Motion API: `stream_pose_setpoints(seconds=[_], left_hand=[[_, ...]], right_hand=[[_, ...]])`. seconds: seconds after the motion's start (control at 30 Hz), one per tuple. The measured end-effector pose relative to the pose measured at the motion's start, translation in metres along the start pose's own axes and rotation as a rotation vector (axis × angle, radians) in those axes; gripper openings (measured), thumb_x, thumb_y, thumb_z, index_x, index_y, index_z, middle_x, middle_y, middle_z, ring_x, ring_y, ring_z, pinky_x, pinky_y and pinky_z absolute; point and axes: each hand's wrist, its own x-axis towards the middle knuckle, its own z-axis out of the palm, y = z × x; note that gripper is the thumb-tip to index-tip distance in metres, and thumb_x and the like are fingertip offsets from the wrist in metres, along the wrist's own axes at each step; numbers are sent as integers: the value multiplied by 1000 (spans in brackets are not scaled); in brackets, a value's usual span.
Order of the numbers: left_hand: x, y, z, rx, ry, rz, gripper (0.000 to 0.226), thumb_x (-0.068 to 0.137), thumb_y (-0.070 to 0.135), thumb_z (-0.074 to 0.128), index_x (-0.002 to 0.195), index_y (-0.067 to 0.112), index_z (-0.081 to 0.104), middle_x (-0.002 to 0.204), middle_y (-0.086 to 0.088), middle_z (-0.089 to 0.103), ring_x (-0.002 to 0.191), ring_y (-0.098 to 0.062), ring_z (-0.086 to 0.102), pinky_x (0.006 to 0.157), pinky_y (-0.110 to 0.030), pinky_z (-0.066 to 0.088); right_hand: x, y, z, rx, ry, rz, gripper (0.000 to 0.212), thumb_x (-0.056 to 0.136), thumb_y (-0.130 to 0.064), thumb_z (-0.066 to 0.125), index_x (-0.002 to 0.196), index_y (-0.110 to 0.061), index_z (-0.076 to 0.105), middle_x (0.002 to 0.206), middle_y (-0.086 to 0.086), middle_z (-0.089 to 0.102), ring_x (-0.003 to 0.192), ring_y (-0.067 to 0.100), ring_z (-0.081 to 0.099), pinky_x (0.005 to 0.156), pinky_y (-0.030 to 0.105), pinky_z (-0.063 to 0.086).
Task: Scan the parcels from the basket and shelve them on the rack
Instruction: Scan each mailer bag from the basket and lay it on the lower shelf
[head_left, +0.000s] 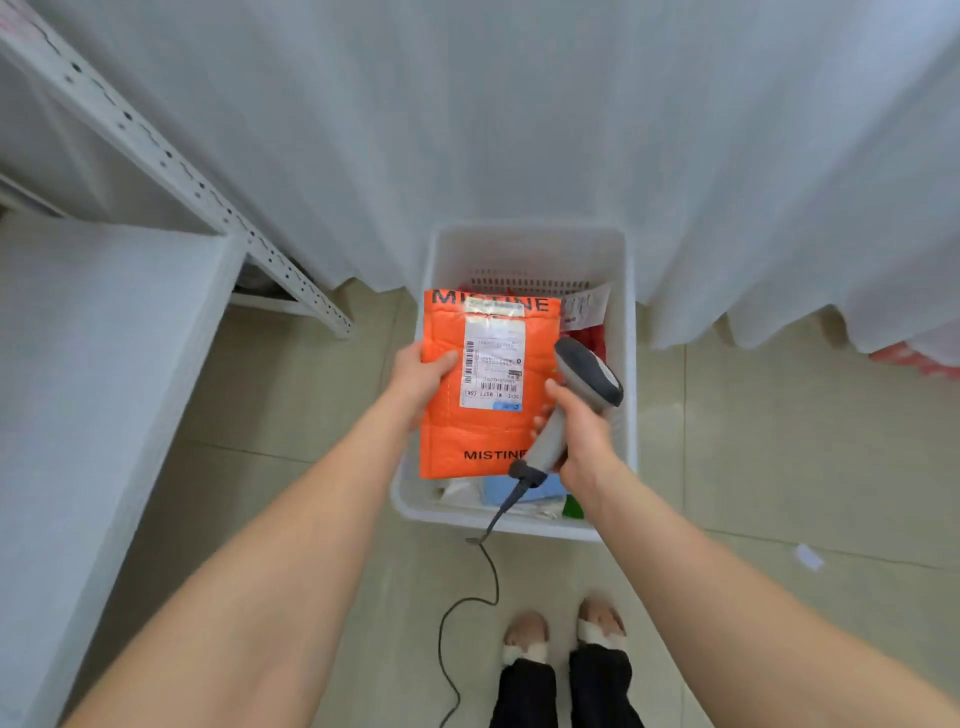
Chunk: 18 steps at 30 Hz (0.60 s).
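Your left hand grips the orange parcel by its left edge, thumb pressed on the front and fingers hidden behind it. The parcel is held upright-facing toward you over the white basket, clear of what lies inside. It is printed with "MISTINE" at top and bottom, and its white shipping label sits just right of your left thumb, barcodes showing. Your right hand is wrapped round the grey handle of the barcode scanner, index finger stretched forward along it. The scanner's dark head rises above that hand, beside the parcel's right edge and near the label; whether it touches the parcel cannot be told. The scanner's black cable drops from below your right hand, crosses the basket's near rim and curls over the tiled floor toward your feet. Beneath both hands the basket holds more parcels: a blue one under your right wrist and a white labelled packet beyond the scanner. The white rack stands well to the left of your left hand, and a white curtain hangs beyond the basket.
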Motion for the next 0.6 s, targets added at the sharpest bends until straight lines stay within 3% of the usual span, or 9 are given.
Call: stream_pose_setpoints(seconds=[0.13,0.23,0.33,0.4,0.47,0.53,0.6], left_hand=[[-60,64,-38,-139,17,-27,4,92,6,58,96,8,59,98,-12,65,79,-22,62,69,-32,56],[-102,101,-58,-231,-22,-47,20,95,5,53,115,2,57,112,-18,62,76,-22,62,82,-43,51],[-143,130,-71,-280,-78,-37,15,97,7,50,110,4,57,123,-23,59,83,-27,63,89,-49,48],[-170,143,-80,-327,-183,-75,32,97,9,50,129,4,52,127,-21,58,105,-37,62,90,-52,47],[-196,148,-91,-261,-358,-105,39,95,6,53,133,10,51,128,-18,59,117,-37,57,89,-51,49],[-221,145,-99,-140,-446,-122,44,89,-4,56,130,13,54,125,-14,62,113,-34,60,83,-47,52],[-241,143,-98,-134,-350,-101,48,85,-10,58,129,9,54,125,-16,62,106,-33,62,81,-45,52]], right_hand=[[-69,-29,12,45,-9,-38,11,85,-14,72,79,-11,63,57,1,57,44,11,52,43,22,45],[-117,-49,21,48,-15,-82,15,83,-12,73,95,-8,65,63,5,61,46,13,53,41,21,45],[-160,-65,26,40,-85,-87,13,83,-13,74,92,-10,66,58,3,64,42,13,57,39,22,47],[-185,-72,26,44,-136,-93,11,84,-12,73,91,-12,64,56,1,64,41,11,57,40,21,48],[-206,-76,24,63,-152,-113,13,84,-9,72,92,-12,63,60,2,64,40,10,55,43,22,48],[-225,-80,18,72,-152,-143,15,83,-8,72,93,-12,61,66,4,63,42,11,55,46,23,49],[-245,-84,12,42,-167,-174,16,83,-7,72,93,-11,61,69,5,62,46,13,55,48,24,49]])
